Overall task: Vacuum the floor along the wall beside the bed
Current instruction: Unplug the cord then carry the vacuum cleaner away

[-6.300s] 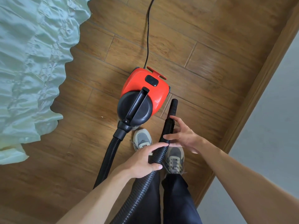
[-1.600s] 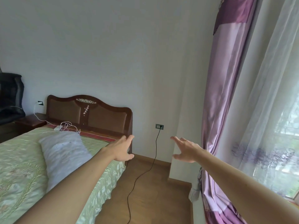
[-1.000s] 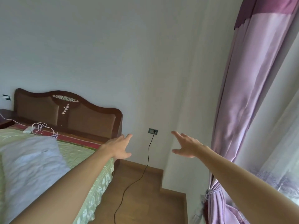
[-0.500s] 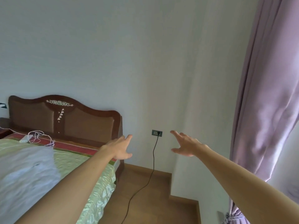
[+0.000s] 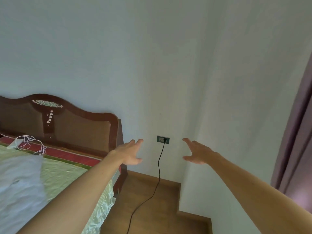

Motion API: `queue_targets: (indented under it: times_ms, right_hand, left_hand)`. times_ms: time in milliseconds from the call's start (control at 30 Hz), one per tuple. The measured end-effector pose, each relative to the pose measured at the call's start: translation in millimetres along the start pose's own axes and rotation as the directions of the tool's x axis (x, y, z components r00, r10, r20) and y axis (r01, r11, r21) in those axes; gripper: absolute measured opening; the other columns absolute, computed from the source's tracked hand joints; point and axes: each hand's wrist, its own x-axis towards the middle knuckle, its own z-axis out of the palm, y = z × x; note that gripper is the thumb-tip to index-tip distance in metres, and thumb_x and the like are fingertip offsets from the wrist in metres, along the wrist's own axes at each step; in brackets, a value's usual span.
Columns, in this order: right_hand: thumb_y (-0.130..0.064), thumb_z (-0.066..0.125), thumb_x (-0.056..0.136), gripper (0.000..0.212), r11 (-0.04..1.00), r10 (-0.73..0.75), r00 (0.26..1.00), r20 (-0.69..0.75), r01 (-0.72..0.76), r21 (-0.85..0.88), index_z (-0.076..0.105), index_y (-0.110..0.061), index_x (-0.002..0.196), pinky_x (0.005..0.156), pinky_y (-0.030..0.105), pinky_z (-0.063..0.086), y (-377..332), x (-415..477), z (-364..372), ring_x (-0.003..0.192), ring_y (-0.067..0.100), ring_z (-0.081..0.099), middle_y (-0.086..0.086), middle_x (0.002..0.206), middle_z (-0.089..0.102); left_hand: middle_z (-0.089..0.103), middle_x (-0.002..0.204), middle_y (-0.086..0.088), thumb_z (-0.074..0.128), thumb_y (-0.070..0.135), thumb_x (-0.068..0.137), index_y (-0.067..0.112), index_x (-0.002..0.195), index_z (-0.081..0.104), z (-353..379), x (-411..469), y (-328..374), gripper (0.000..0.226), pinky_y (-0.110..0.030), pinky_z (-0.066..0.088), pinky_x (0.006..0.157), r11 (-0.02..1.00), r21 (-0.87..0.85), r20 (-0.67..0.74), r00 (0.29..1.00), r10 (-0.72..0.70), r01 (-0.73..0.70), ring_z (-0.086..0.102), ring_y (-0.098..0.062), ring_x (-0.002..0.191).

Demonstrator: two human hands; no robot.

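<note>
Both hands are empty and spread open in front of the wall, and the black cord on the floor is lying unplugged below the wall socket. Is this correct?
Not entirely. The head view shows the black cord plugged into the wall socket, not lying unplugged; it hangs down the wall and runs across the floor. The rest holds: the left hand and right hand are empty and spread open in front of the wall.
</note>
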Motion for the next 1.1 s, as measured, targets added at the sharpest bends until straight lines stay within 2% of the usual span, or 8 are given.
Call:
queue_targets:
  times_ms: [233,433,600,833,1100]
  right_hand:
    - [-0.047,0.058,0.093,0.080,0.999,-0.015,0.999,0.029,0.013,0.042,0.007,-0.033,0.153,0.088,0.035,0.049,14.0,74.4,3.0,0.103,0.022,0.056,0.004,0.124,0.048]
    - [-0.049,0.058,0.093,0.082,0.998,0.016,0.999,0.046,-0.019,0.067,0.006,-0.032,0.155,0.096,0.040,0.048,28.3,156.7,10.4,0.115,0.026,0.054,0.008,0.135,0.046]
    - [-0.048,0.059,0.093,0.084,0.985,0.089,0.990,0.112,-0.104,0.139,0.006,-0.029,0.155,0.102,0.041,0.044,42.5,235.9,21.8,0.126,0.029,0.049,0.011,0.144,0.042]
    - [-0.047,0.059,0.093,0.080,0.976,0.124,0.978,0.169,-0.151,0.156,0.010,-0.027,0.154,0.096,0.037,0.046,59.3,322.1,44.9,0.118,0.028,0.054,0.010,0.136,0.048]
    - [-0.047,0.059,0.093,0.080,0.968,0.126,0.957,0.260,-0.177,0.180,0.012,-0.027,0.153,0.096,0.037,0.048,86.5,398.8,85.6,0.117,0.027,0.055,0.010,0.134,0.052]
  left_hand:
    - [0.037,0.149,-0.011,0.059,0.041,0.095,0.027,0.157,0.007,-4.3,76.3,-23.8,0.082,-0.039,0.051,0.094,1.000,-0.015,0.017,1.000,0.003,-0.003,0.056,-0.028,0.121]
    - [0.037,0.150,-0.011,0.059,0.043,0.095,0.027,0.157,0.005,-0.4,167.0,-58.6,0.084,-0.038,0.051,0.095,0.998,-0.041,0.039,0.998,0.042,-0.040,0.056,-0.027,0.120]
    - [0.040,0.148,-0.010,0.060,0.045,0.093,0.028,0.156,0.007,10.8,250.9,-97.0,0.084,-0.041,0.052,0.098,0.997,-0.058,0.091,0.994,0.056,-0.051,0.058,-0.027,0.119]
    - [0.045,0.139,-0.008,0.061,0.043,0.093,0.027,0.155,0.010,28.5,345.2,-123.9,0.082,-0.038,0.053,0.093,0.996,-0.081,0.163,0.985,0.059,-0.046,0.060,-0.023,0.108]
    - [0.042,0.147,-0.008,0.062,0.042,0.092,0.028,0.156,0.010,69.9,426.1,-128.0,0.083,-0.038,0.054,0.095,0.992,-0.125,0.263,0.963,0.056,-0.024,0.060,-0.024,0.113]
